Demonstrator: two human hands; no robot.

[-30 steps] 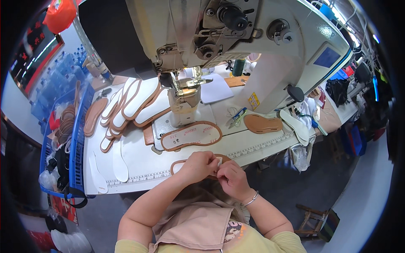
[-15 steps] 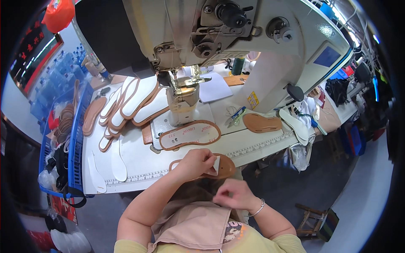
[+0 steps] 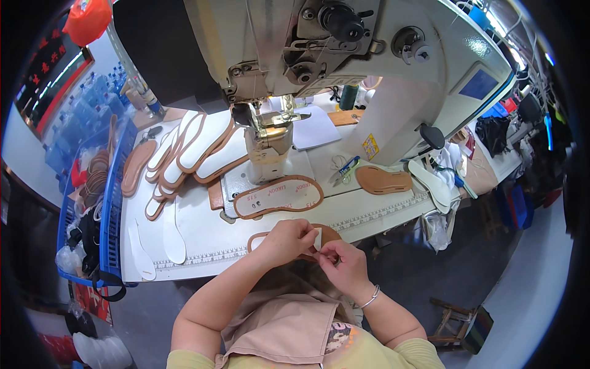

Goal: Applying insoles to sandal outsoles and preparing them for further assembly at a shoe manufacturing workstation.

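Resting over a tan-edged insole [image 3: 332, 232] at the front edge of the white surface [image 3: 206, 227], the left hand [image 3: 290, 240] covers its middle, fingers bunched beside a white piece [image 3: 318, 238] that stands out against the tan end; whether they pinch this piece or only press on it, I cannot tell. The right hand [image 3: 348, 267] is just beside it, thumb and forefinger brought close together near the insole's near side, and what, if anything, lies between their tips is hidden. How much of the insole rests on the surface and how much hangs past the edge is also unclear. It looks light and thin, probably bendy yet firm enough to keep its shape, so a flat hold across the waist or a grip on the tan rim should steady it. The white piece looks thinner and softer, likely to crease or tear, and is best taken by a corner with the fingertips. Beyond the hands, another insole [image 3: 278, 197] lies flat before the post of a sewing machine [image 3: 418, 67], with a pile of insoles [image 3: 206, 144] to its left.
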